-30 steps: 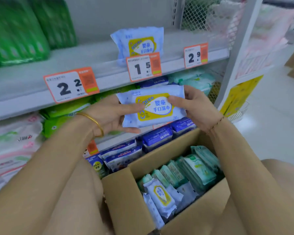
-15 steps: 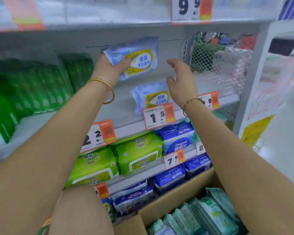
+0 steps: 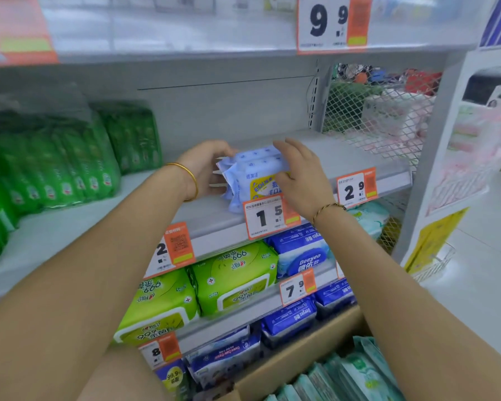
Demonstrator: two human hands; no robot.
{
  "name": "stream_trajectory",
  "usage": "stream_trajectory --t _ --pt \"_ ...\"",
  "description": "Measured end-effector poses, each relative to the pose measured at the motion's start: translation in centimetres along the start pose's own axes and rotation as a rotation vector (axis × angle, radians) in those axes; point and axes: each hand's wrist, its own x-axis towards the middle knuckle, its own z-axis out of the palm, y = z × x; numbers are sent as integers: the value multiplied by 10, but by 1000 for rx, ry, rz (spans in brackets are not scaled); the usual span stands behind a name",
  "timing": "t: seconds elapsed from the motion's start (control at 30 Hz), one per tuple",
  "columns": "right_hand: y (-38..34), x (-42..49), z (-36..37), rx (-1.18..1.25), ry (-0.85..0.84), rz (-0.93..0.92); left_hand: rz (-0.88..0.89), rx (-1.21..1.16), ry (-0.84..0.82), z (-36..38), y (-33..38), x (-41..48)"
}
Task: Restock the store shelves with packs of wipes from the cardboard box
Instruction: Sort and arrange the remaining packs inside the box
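Change: half a second ago the left hand held one blue pack up in the air above the shelf and the right hand was empty. Now that pack is down with the one already there. The blue wipes packs (image 3: 252, 172) sit together as a pair on the middle shelf (image 3: 344, 157), just behind the 1.5 price tag (image 3: 265, 217).

The left hand (image 3: 206, 166) grips the left end of the pair, its fingers wrapped behind and hidden. The right hand (image 3: 298, 176) lies over the top and right end with fingers only lightly bent, pressing rather than gripping; its thumb is not visible.

Judgement: this pack is placed and is only being squared up. The cardboard box (image 3: 295, 363) below still shows many teal packs (image 3: 344, 377), so plenty of the task is left.

Room: there is bare shelf to the right of the pair up to the mesh divider (image 3: 373, 117). There is also bare shelf to the left, before the green packs (image 3: 70, 163). The front rail with its tags stands up at the shelf lip, so packs must be lifted over it. The upper shelf (image 3: 185, 56) is well above the hands, leaving free headroom
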Motion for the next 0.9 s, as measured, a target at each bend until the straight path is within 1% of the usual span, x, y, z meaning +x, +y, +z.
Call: stream_trajectory --t 0.1,0.23,0.33,0.43,0.5,0.53,0.57,0.63,0.67,0.7,0.73,0.77,0.8,0.87,0.9 --pt "0 -1 -1 2 -15 9 3 46 16 5 -1 1" --pt "0 -3 -2 -77 -39 1 82 98 58 6 -5 8" --pt "1 -3 -3 -105 -46 12 108 106 56 7 -6 6" --pt "2 -6 -4 -108 -13 -5 120 115 84 12 -4 0" --pt "3 -13 -7 -51 61 -27 162 171 142 15 -2 -3" --pt "5 -20 -10 -10 117 -38 225 211 204 16 -1 -6" --pt "7 -31 -14 34 180 -47 323 242 301 17 -2 -10" --pt "15 -60 -17 112 332 -57 615 256 526 22 -11 -28" --pt "20 -80 -16 144 410 -42 762 256 608 29 -21 -45" --pt "25 -102 -13 168 470 -17 872 267 649 39 -35 -62" --pt "33 -125 -7 175 494 19 939 291 632 51 -55 -77" --pt "42 -148 2 159 468 68 953 319 559 66 -78 -90" --pt "54 -171 13 116 392 130 919 369 451 80 -105 -99" --pt "82 -208 42 14 119 307 784 533 207 106 -164 -106" --pt "97 -221 59 -23 -67 414 683 613 76 114 -192 -103"
